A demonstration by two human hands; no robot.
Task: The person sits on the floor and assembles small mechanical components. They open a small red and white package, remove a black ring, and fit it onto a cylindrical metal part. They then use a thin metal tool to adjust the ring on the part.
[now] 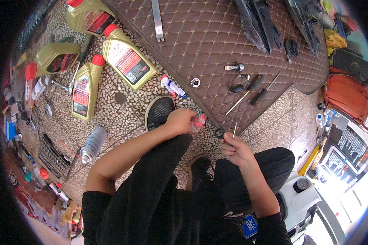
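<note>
Bottles of gold-coloured plastic with red caps [83,92] are grouped on the speckled stone-chip floor [116,116] at left, beyond a blue-and-silver cylindrical spray can [94,143]. Further right, a small red-and-white tube [166,83] lies just beside a blue-and-white tube [176,90]. Next, the left hand [180,121] pinches a small, blurred red-and-clear plastic item [198,122] above the floor. A small white ring [195,83] rests near the edge of a brown diamond-quilted mat [180,45]. By the mat's near corner, the right hand [237,149] grips a small black part [219,133] at its fingertips, a slender metal shaft [235,128] jutting up beside it; whether the part touches the mat, I cannot tell. Rightward, black-handled screwdrivers [256,82] lie on the mat.
</note>
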